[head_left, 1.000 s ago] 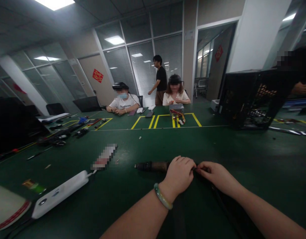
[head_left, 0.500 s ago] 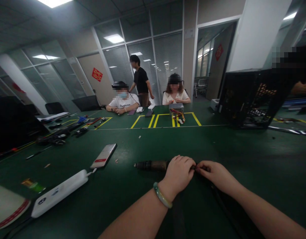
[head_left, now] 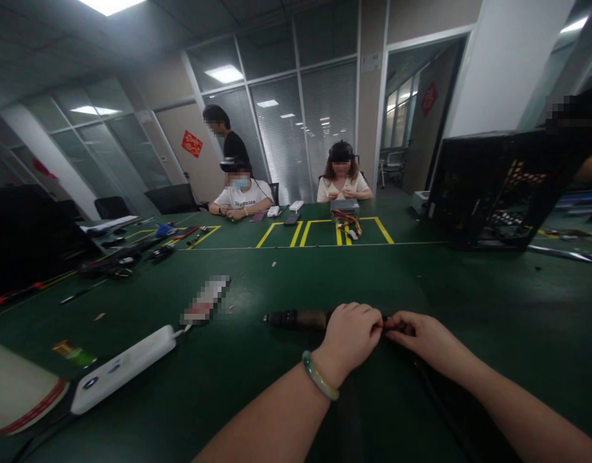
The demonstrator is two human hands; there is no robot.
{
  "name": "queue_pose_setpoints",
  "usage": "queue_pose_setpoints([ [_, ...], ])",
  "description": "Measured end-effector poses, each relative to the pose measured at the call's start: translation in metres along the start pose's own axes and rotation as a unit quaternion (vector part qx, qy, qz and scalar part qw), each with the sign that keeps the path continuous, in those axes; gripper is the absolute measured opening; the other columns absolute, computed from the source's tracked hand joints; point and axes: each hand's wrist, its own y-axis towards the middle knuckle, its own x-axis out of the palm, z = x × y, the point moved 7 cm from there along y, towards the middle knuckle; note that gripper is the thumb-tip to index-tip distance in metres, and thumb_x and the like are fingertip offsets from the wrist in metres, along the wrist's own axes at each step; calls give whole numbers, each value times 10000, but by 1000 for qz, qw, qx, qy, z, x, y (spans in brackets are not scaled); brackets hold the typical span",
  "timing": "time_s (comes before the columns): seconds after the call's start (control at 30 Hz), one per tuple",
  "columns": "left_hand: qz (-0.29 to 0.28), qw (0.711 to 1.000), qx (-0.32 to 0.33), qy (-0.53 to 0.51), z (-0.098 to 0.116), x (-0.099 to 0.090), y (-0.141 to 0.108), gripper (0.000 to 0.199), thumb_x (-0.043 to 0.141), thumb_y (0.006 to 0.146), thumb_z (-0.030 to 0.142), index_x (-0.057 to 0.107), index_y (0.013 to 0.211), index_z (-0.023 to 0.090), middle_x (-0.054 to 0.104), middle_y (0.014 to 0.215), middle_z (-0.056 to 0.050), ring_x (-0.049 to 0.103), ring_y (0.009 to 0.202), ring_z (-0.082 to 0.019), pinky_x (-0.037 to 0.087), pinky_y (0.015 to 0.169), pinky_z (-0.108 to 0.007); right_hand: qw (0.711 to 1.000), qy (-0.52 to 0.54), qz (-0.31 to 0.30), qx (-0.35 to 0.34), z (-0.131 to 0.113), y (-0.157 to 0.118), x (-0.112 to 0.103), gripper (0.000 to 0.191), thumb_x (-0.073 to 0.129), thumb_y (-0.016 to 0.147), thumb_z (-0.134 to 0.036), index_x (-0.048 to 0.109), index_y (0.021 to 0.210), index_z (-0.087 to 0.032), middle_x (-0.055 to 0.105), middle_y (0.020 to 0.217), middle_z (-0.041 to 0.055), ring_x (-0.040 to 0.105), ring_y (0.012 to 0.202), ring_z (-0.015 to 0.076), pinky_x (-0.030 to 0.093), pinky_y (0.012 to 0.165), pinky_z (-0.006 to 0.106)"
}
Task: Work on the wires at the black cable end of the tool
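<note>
The left hand (head_left: pixel 351 337) and right hand (head_left: pixel 421 337) are closed, pinching a thin black wire (head_left: pixel 396 328) at the end of a dark tube (head_left: pixel 296 318) over the green surface (head_left: pixel 238 379). If fingers slip, the wire could pull loose and the tube could roll.

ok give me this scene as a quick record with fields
left hand: fingertips on a dark cable, beside a black-and-brown cylindrical tool
right hand: pinching the same cable
wrist: jade-green bangle on left
mat: green work mat, yellow taped outlines
rest: phone, white plastic unit, black computer case, two seated people
</note>
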Motion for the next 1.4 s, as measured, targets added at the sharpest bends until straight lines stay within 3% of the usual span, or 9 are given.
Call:
queue_pose_setpoints([
  [0.27, 10, 1000, -11, -3, -3, 0, 0, 49, 584, 880, 267, 598, 892, 222, 642, 913, 15, 574, 878, -180, 438, 803, -343, 1000, 0, 1, 0, -1, -2, -1, 220, 536, 874, -413, 660, 922, -237, 705, 869, 8, 646, 764, 185, 451, 659, 272],
  [0.4, 12, 1000, -25, -1, -6, 1, 1, 136, 639, 855, 298, 580, 946, 215, 639, 900, 10, 583, 867, -190, 450, 793, -355, 1000, -10, 10, 1, 1, -2, -1, 228, 517, 888, -423, 654, 883, -241, 697, 836, -2, 640, 742, 180, 440, 639, 268],
  [0.6, -6, 1000, 10, 0, -5, 4, 3, 136, 654, 854, 310, 592, 909, 201, 648, 933, -1, 584, 903, -193, 448, 803, -349, 1000, -17, 6, -6, 5, 0, 1, 225, 515, 889, -423, 660, 912, -252, 692, 879, -1, 636, 764, 183, 442, 655, 270],
  [0.87, -8, 1000, 28, 5, 0, 1, 0, 83, 568, 880, 200, 603, 955, 203, 653, 992, -7, 576, 957, -189, 448, 846, -359, 1000, -13, 20, -20, -1, -1, -1, 213, 517, 887, -409, 659, 899, -251, 685, 852, -7, 625, 759, 178, 433, 666, 273],
  [1.1, -5, 1000, 3, 2, -3, 0, 0, 123, 569, 886, 236, 584, 1001, 198, 647, 960, -16, 587, 919, -190, 460, 828, -362, 1000, 7, 10, -12, -2, -2, -2, 216, 510, 889, -413, 650, 903, -250, 682, 845, -6, 623, 753, 180, 431, 650, 273],
  [1.4, -15, 999, 32, 6, 3, -3, -1, 141, 527, 887, 172, 587, 1008, 213, 638, 1047, -6, 564, 1018, -180, 446, 879, -357, 1000, -11, 13, -8, -3, -1, -1, 207, 517, 874, -402, 649, 874, -242, 677, 812, -3, 599, 703, 175, 419, 621, 272],
])
